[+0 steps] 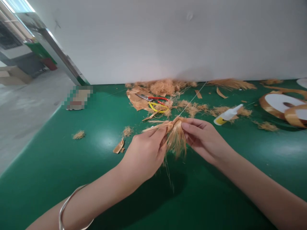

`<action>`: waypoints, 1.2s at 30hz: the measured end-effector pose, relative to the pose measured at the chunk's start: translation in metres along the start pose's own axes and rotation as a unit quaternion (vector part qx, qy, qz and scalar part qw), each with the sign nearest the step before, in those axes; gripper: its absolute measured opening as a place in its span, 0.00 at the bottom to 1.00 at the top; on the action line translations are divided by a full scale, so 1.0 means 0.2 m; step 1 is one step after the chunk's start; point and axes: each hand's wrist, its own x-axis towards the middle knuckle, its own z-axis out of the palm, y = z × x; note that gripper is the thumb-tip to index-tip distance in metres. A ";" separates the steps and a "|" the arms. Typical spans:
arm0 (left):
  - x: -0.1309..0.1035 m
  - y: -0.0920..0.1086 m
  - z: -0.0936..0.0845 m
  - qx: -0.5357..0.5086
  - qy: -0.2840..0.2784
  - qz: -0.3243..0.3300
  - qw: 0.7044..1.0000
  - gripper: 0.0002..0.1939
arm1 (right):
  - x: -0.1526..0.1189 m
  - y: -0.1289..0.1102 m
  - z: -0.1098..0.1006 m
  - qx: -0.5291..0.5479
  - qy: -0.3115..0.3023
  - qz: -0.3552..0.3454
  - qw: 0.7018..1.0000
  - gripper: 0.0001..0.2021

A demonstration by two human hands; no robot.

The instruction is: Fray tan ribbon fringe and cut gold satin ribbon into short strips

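Left hand (146, 150) here, grip clamped on frayed orange bundle (177, 139); right hand (203, 135) pinching same bundle from other side, grip clamped too. Bundle over green bench (48, 159), nearer than scissors (157, 98) and slightly right of them. Pale thread (192, 99), stretched straight, leading up from bundle, right of scissors. Fluffy fibre heap (165, 87) just behind scissors; white bottle (227, 115) to their right, ribbon spools (278, 100) farther right.

A glossy green surface (48, 169) is backed by a pale grey wall (144, 41) and marked by reflected light. At left, a grey floor (33, 108) is seen below what may be a window (22, 5).
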 end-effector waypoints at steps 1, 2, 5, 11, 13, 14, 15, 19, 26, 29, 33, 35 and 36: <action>0.00 0.01 0.00 0.018 -0.005 -0.001 1.000 0.14 | 0.00 0.00 0.00 -0.003 0.002 -0.007 1.000 0.06; 0.00 0.02 -0.01 0.040 -0.011 -0.005 0.999 0.14 | -0.01 0.00 0.00 -0.009 0.007 -0.015 1.000 0.06; 0.00 0.04 0.00 0.113 -0.040 -0.030 0.992 0.15 | -0.01 -0.01 0.01 -0.033 0.023 -0.042 0.998 0.05; -0.01 0.09 0.01 0.197 -0.055 -0.060 0.977 0.19 | -0.02 -0.02 0.02 -0.052 0.021 -0.069 0.996 0.06; -0.02 0.10 0.01 0.204 -0.049 -0.069 0.975 0.20 | -0.02 -0.01 0.02 -0.048 0.018 -0.068 0.996 0.05; -0.02 0.11 0.01 0.201 -0.044 -0.073 0.976 0.20 | -0.02 -0.01 0.02 -0.044 0.015 -0.066 0.997 0.05; -0.02 0.11 0.01 0.195 -0.041 -0.077 0.977 0.20 | -0.02 0.00 0.03 -0.039 0.011 -0.063 0.997 0.05; -0.02 0.13 0.02 0.174 -0.039 -0.086 0.980 0.21 | -0.02 0.01 0.03 -0.007 -0.018 -0.047 0.999 0.05; -0.02 0.16 0.04 0.249 -0.057 -0.046 0.966 0.20 | -0.02 0.02 0.03 0.015 -0.025 -0.054 0.998 0.04; -0.03 0.15 0.03 0.261 -0.095 -0.035 0.960 0.17 | -0.02 0.03 0.01 0.002 -0.011 -0.066 0.998 0.04; -0.08 0.10 -0.01 0.213 -0.206 -0.040 0.954 0.11 | 0.01 0.03 -0.02 -0.010 0.027 -0.087 0.996 0.02; -0.11 0.05 -0.05 0.162 -0.281 -0.055 0.944 0.11 | 0.03 0.03 -0.05 -0.012 0.039 -0.101 0.994 0.02; -0.12 0.02 -0.08 0.134 -0.318 -0.063 0.936 0.10 | 0.04 0.02 -0.07 -0.015 0.039 -0.108 0.993 0.02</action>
